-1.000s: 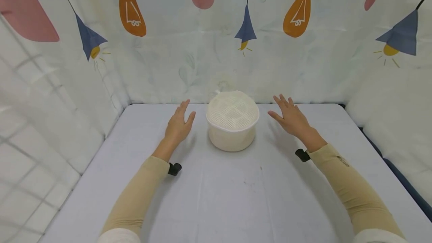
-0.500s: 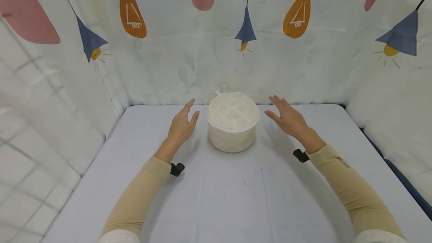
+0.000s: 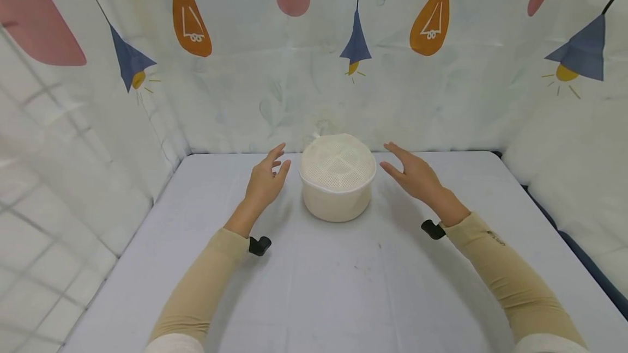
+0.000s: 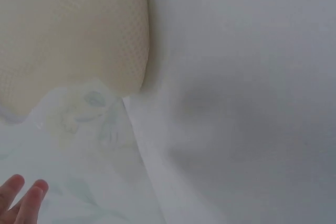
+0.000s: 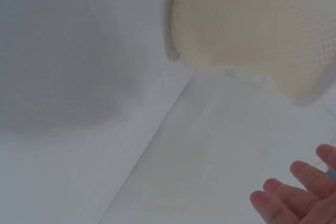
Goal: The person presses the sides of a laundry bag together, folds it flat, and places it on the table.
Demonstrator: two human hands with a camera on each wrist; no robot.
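Note:
A cream mesh laundry bag (image 3: pixel 337 203), round like a drum with a white-piped perforated top, stands upright near the table's back edge. My left hand (image 3: pixel 264 181) hovers to its left, fingers loosely extended and thumb apart, not touching it. On the other side my right hand (image 3: pixel 417 176) is held with thumb and fingers spread, also apart from the bag. In the left wrist view the mesh side of the bag (image 4: pixel 73 35) fills the upper left, with fingertips (image 4: pixel 32 203) low in the corner. The right wrist view has the bag (image 5: pixel 247 24) at upper right.
A white cloth covers the table (image 3: pixel 333 287). Behind it rises a white curtain (image 3: pixel 225 102) printed with lamps and bulbs, and similar fabric closes both sides. Each wrist carries a small black camera, such as the left one (image 3: pixel 259 245).
Both hands have moved inward toward the bag, the right one leftward and the left one slightly rightward. The bag has stayed in place.

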